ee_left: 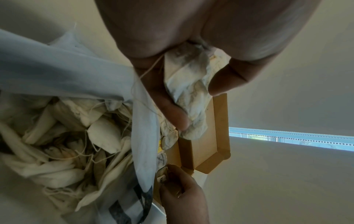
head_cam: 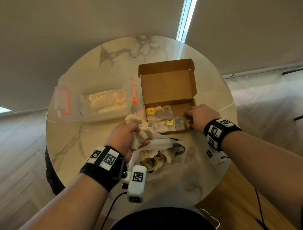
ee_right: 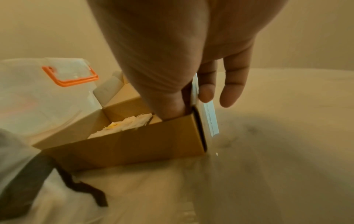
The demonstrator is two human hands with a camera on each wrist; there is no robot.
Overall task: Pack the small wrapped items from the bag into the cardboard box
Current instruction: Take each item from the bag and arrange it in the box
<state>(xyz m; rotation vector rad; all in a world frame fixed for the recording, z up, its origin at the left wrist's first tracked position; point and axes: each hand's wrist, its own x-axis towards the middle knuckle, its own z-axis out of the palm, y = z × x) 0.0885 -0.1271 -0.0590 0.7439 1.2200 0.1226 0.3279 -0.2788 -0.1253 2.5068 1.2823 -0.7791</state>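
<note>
Above the bag on the table, the left hand has its fingers curled round a bunch of wrapped items; these look light, soft and crushable, best held loosely by the body; the right hand pinches the cardboard box wall, thumb inside; packed ones lie flat, long axes pointing towards the lid.

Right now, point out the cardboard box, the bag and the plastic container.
cardboard box [head_cam: 168, 86]: head view, inside of raised lid.
bag [head_cam: 159, 145]: head view, white rim of mouth.
plastic container [head_cam: 102, 115]: head view, near wall.
</note>
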